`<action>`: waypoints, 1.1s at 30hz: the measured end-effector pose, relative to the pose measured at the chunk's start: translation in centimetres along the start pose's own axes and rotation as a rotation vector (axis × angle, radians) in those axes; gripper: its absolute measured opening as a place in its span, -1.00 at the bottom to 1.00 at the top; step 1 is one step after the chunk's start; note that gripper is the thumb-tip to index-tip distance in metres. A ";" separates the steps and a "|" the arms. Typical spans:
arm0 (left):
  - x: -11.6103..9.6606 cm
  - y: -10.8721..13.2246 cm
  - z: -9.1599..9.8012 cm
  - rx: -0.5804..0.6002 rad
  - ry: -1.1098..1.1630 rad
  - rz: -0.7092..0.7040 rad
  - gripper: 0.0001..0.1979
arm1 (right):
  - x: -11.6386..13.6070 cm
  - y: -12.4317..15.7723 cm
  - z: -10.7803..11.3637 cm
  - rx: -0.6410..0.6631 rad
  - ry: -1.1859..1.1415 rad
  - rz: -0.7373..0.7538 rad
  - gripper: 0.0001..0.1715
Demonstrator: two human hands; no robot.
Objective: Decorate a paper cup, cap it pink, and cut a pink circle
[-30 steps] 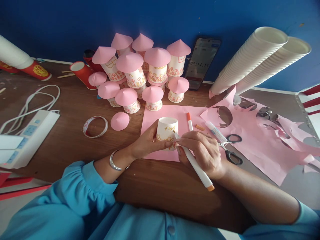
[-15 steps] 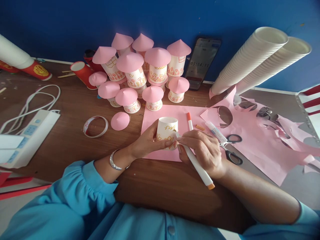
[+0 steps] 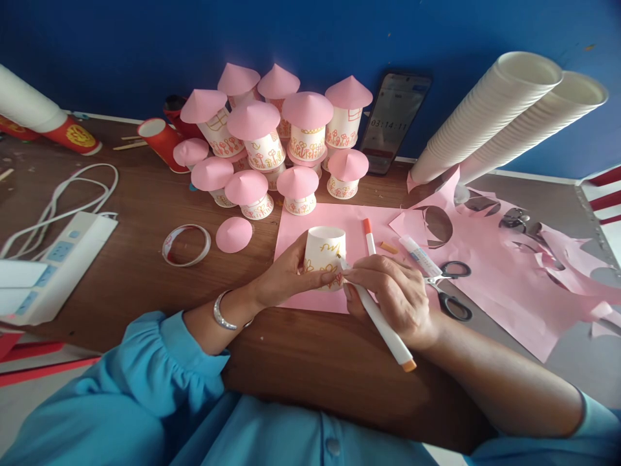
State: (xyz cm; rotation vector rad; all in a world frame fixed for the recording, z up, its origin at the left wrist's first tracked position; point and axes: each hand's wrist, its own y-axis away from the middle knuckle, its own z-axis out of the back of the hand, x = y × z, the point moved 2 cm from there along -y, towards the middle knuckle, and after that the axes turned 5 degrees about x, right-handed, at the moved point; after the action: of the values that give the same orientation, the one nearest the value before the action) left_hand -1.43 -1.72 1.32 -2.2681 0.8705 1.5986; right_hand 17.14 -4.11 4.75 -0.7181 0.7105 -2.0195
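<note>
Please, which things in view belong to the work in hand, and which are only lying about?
Likely belonging:
paper cup, in the left hand
white marker, in the right hand, tip at the cup
cups with pink cone roofs, similarly decorated

Probably just lying about:
power strip
phone leaning against the wall

This looks like a small indoor craft workspace: against a blue wall (image 3: 160,45), a wood-grain bench (image 3: 301,369) carries cut pink paper (image 3: 504,291), scissors (image 3: 436,279), stacked paper cups (image 3: 485,116) and cone-roofed paper-cup houses (image 3: 308,113), with a marker (image 3: 383,323) held above it.
</note>
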 end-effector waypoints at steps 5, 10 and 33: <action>0.1 0.0 0.1 -0.014 -0.028 -0.008 -0.41 | 0.3 -0.4 0.1 0.006 0.001 -0.002 -0.72; 0.1 0.0 0.3 -0.012 -0.082 -0.020 -0.39 | 0.5 -0.3 0.0 0.008 0.007 0.008 -0.76; 0.4 -0.3 0.3 -0.032 -0.179 -0.044 -0.32 | 0.8 -0.4 0.5 0.006 -0.040 0.030 -0.75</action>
State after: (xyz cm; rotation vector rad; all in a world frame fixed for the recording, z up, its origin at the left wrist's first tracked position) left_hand -1.40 -1.50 0.81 -2.1094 0.7494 1.7742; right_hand 16.94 -4.70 5.57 -0.7384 0.6881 -1.9734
